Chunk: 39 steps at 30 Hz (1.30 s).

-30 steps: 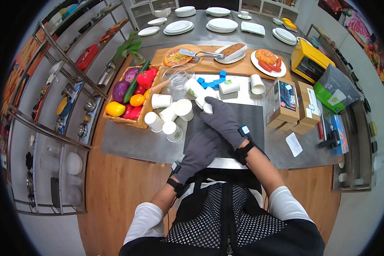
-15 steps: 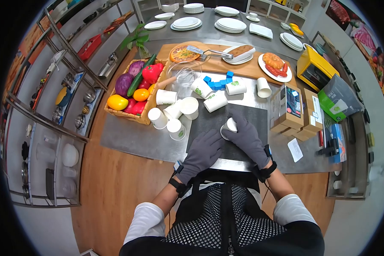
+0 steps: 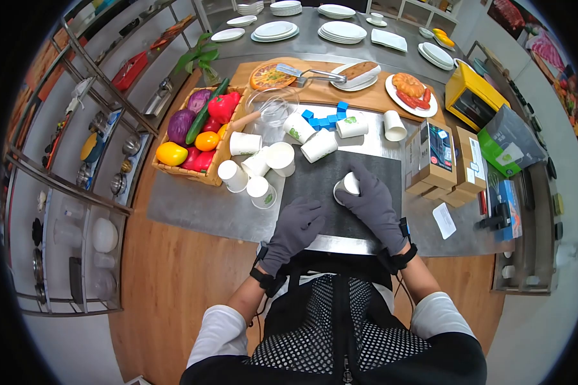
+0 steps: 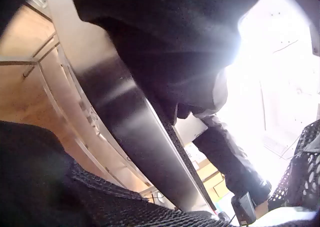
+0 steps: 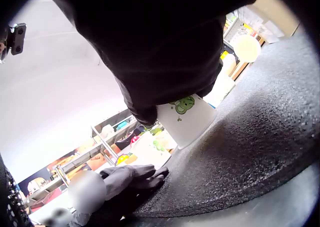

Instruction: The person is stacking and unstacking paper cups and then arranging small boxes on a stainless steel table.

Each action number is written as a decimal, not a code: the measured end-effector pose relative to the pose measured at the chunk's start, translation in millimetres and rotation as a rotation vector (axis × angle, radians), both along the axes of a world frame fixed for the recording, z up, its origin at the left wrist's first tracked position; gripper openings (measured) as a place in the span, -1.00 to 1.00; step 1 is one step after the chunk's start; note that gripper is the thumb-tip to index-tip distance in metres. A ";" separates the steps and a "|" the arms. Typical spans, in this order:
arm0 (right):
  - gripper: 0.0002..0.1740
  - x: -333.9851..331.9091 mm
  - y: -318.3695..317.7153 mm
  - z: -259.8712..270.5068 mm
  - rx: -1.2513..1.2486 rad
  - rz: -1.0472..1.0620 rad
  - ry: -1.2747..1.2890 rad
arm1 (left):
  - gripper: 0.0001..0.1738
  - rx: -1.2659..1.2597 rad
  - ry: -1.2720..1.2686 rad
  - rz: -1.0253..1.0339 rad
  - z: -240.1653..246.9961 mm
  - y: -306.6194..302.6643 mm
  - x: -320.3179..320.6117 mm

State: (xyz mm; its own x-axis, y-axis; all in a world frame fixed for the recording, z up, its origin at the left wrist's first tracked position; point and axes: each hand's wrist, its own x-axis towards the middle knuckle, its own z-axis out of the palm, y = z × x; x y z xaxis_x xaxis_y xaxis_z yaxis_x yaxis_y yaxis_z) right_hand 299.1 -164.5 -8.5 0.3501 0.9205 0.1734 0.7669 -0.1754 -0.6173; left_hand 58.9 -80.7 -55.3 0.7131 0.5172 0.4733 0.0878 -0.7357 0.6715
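On table's [image 3: 192, 206] near part: mat [image 3: 321, 183]. On mat: cup [image 3: 350, 184], in right hand [image 3: 372, 208]. At mat's near left corner: left hand [image 3: 295, 228]. Left of mat: clustered cups [image 3: 232, 176]; farther left, basket [image 3: 199, 176] with vegetables [image 3: 178, 126] inside. Behind mat: tipped cups [image 3: 319, 146]; behind these, blocks [image 3: 331, 120]. Behind blocks: board [image 3: 340, 97] with pizza [image 3: 271, 75] at left, two plates [image 3: 417, 113] farther right. Right of mat: boxes [image 3: 427, 157], with paper slip [image 3: 444, 221] before them. Farthest back: plate stacks [image 3: 341, 33].

Wood-toned floor [image 3: 173, 282], pale walls [image 3: 502, 54], metal shelving [image 3: 70, 181] at left, food posters [image 3: 546, 52] at right
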 end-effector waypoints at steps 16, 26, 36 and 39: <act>-0.22 22.1 -75.7 -34.7 0.319 -0.254 0.419 | -0.90 0.303 0.010 0.093 77.7 -5.2 -19.5; -0.43 29.2 -99.7 -61.0 0.272 -0.348 0.296 | -0.48 0.507 0.195 0.591 75.1 44.6 -36.6; -0.51 25.5 -96.6 -53.0 0.324 -0.308 0.340 | -0.46 0.405 0.266 0.540 51.9 26.1 -29.0; -0.51 24.9 -96.4 -53.9 0.321 -0.311 0.342 | -0.42 0.300 0.182 0.619 37.1 28.2 -33.3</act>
State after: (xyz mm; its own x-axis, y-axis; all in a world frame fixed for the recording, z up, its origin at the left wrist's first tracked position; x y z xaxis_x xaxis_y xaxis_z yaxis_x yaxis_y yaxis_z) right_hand 323.9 -260.9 -62.4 0.6822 0.6845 0.2570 0.4562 -0.1239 -0.8812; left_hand 25.6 -52.5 -18.2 0.4115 0.7190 0.5602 0.6407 -0.6653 0.3833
